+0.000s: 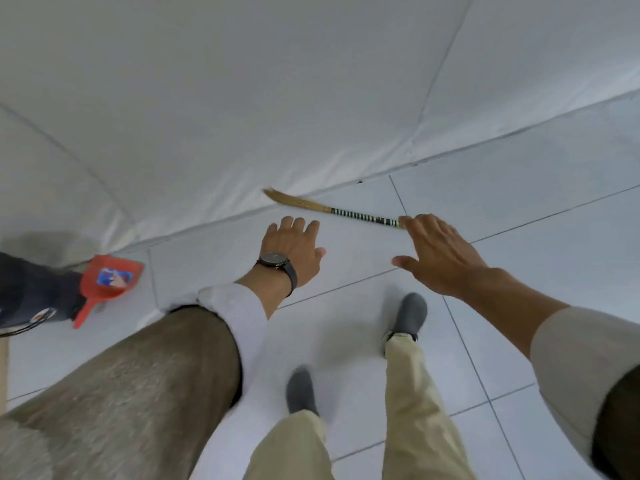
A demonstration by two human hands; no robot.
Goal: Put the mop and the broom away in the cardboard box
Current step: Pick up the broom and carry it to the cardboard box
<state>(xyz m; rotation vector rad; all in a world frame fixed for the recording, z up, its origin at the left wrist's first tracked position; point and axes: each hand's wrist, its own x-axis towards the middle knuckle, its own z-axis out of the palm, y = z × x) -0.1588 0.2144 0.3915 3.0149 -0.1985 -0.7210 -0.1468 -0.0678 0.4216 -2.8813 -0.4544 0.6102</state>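
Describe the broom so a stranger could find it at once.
Start at the white wall and follow its base along the tiled floor. The broom lies there, its handle end by the right hand. Straw bristles and a green-and-black banded handle set it apart from the red dustpan to the left.

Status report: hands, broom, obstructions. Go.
Both hands open, empty; right hand fingertips at the broom handle end, left hand hovering. Broom flat on floor by wall. Mop, box not in view. Path clear.

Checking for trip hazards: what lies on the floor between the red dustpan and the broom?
In the head view, only bare floor tile between dustpan and broom; the left hand hovers above.
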